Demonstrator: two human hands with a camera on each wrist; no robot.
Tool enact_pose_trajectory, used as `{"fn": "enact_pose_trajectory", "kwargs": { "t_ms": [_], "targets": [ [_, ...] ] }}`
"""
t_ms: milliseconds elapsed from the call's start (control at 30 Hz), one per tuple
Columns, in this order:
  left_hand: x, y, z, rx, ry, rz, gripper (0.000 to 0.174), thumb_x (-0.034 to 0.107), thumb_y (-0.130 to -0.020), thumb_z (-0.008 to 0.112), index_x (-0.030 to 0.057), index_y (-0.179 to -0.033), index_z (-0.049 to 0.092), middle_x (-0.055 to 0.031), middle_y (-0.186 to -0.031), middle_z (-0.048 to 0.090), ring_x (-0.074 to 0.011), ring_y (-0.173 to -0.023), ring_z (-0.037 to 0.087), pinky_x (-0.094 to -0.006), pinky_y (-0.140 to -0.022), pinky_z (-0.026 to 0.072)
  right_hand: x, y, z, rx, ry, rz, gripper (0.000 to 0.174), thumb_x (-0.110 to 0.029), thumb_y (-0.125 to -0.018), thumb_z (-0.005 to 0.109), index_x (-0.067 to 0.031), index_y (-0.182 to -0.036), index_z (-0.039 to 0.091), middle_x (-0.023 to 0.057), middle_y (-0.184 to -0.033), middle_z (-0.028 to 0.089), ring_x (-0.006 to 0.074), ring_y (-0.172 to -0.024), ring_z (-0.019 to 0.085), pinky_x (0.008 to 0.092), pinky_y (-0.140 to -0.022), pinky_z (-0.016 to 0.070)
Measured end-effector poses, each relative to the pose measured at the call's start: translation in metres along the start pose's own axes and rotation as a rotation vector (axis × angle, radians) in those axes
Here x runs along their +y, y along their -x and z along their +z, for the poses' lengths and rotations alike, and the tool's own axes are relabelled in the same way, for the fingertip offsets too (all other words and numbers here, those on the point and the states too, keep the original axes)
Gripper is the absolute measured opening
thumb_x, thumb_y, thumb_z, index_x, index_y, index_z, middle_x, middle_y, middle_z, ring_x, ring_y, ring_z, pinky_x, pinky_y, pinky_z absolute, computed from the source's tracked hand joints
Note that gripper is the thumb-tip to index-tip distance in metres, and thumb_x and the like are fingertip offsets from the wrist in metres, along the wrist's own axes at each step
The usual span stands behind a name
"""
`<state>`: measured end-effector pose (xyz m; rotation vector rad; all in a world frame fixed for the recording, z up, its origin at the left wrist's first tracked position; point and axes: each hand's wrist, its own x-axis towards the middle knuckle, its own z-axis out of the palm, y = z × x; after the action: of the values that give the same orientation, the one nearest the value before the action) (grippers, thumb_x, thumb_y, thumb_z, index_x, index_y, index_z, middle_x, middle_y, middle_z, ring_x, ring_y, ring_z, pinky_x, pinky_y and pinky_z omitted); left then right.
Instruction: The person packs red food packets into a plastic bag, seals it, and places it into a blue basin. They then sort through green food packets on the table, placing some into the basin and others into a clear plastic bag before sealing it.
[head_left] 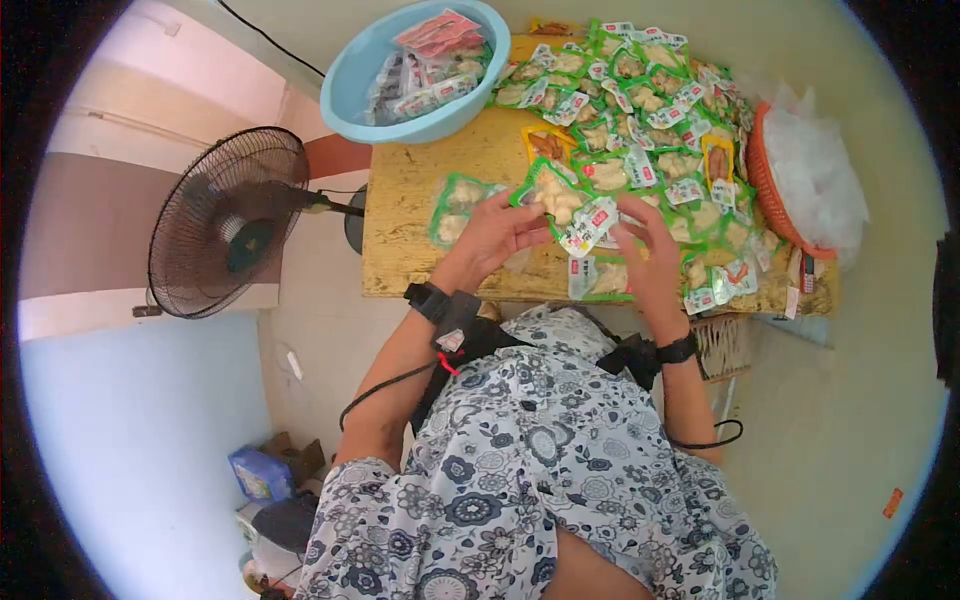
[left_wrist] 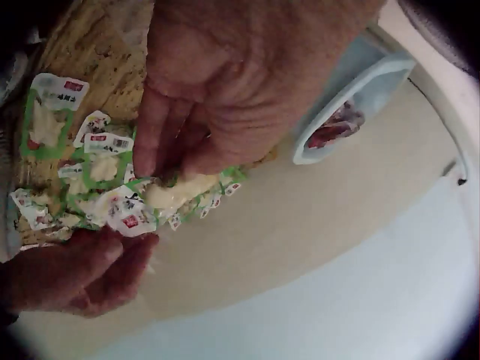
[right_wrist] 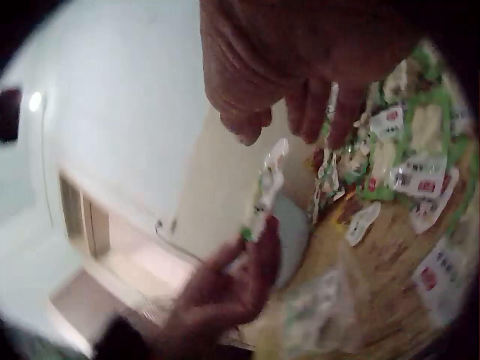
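A green-edged packet (head_left: 560,205) with pale pieces inside is held up over the table's front part. The left hand (head_left: 496,235) pinches its left side between thumb and fingers; in the left wrist view this hand (left_wrist: 232,90) covers part of the packet (left_wrist: 174,196). The right hand (head_left: 652,262) is beside the packet's white end, fingers bent. In the right wrist view a gap shows between the right hand (right_wrist: 300,82) and the packet (right_wrist: 264,187), which the left hand (right_wrist: 229,289) holds.
Many similar packets (head_left: 665,130) are heaped on the wooden table (head_left: 400,260). Two lie apart at the left (head_left: 460,205). A blue basin (head_left: 345,110) with packets stands at the back left, an orange basket (head_left: 765,180) with clear bags at the right. A fan (head_left: 230,220) stands left.
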<state>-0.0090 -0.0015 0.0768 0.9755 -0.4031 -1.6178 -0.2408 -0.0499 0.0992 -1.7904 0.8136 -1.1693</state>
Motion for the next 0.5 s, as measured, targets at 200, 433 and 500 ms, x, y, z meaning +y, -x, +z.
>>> {"fn": "enact_pose_trajectory", "kwargs": {
  "t_ms": [200,433,500],
  "targets": [
    [-0.006,-0.001,0.015,-0.027,-0.034,0.06,0.036,0.001,-0.089,0.064,-0.0003,-0.124,0.052,-0.0104,-0.116,0.062,-0.0215,-0.104,0.064,-0.0338,-0.085,0.0592,0.004,-0.003,0.015,-0.007,-0.589,0.688,0.025,-0.011,-0.09,0.065,-0.0017,-0.113,0.061,0.0056,-0.107,0.066,0.0133,-0.092,0.065,0.03,-0.078,0.056],
    [-0.005,0.001,0.015,-0.036,-0.28,0.181,0.037,-0.002,-0.087,0.065,-0.0012,-0.122,0.054,-0.0111,-0.112,0.064,-0.0198,-0.095,0.067,-0.0306,-0.082,0.06,0.017,0.006,0.02,0.009,-0.772,0.789,0.021,-0.01,-0.088,0.068,-0.0046,-0.108,0.062,0.0024,-0.098,0.067,0.0109,-0.086,0.064,0.0271,-0.065,0.0555],
    [-0.007,0.001,0.015,-0.035,-0.297,0.193,0.037,-0.002,-0.087,0.065,-0.0012,-0.122,0.055,-0.0107,-0.112,0.064,-0.0199,-0.096,0.067,-0.0306,-0.082,0.0599,0.017,0.006,0.02,-0.011,-0.738,0.801,0.02,-0.011,-0.088,0.068,-0.0043,-0.106,0.063,0.0022,-0.098,0.067,0.0105,-0.084,0.064,0.0271,-0.064,0.0549]
  ]
}}
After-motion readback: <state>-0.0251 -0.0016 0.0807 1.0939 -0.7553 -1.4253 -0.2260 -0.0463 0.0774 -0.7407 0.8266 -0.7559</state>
